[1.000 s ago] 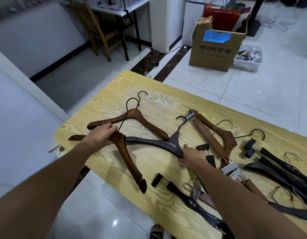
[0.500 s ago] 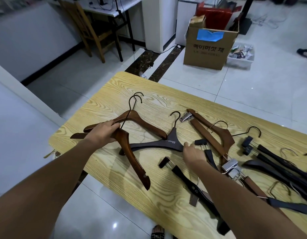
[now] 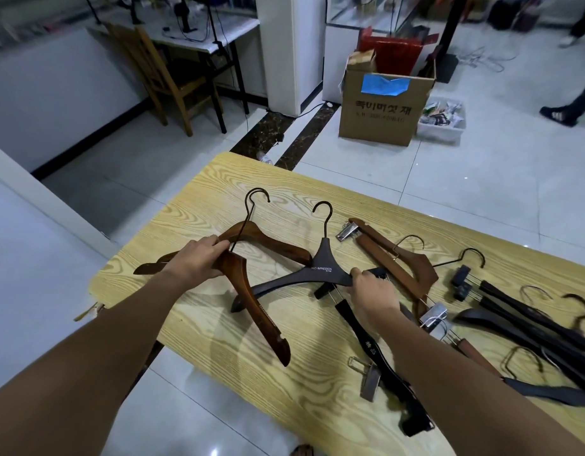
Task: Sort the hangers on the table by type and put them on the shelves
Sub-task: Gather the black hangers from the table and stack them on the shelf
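Note:
My left hand point(image 3: 199, 258) grips two brown wooden coat hangers point(image 3: 254, 304) together near their necks, over the left part of the wooden table point(image 3: 317, 373). My right hand point(image 3: 371, 291) pinches the right arm of a dark grey coat hanger point(image 3: 324, 271) with white lettering; its hook points away from me and its left arm lies under the brown ones. Brown clip hangers point(image 3: 396, 258) lie just right of my right hand. A black clip hanger point(image 3: 376, 353) lies under my right forearm. Several black hangers point(image 3: 528, 320) are piled at the right edge.
Beyond the table a cardboard box point(image 3: 383, 110) stands on the tiled floor, with a white bin point(image 3: 444, 121) beside it. A wooden chair point(image 3: 166, 77) and a desk stand at the back left. A person's legs point(image 3: 577, 93) show at the far right.
My right hand has swung the dark grey hanger so its hook points farther away, and slid it left toward the brown ones. My left hand kept its grip on the brown hangers.

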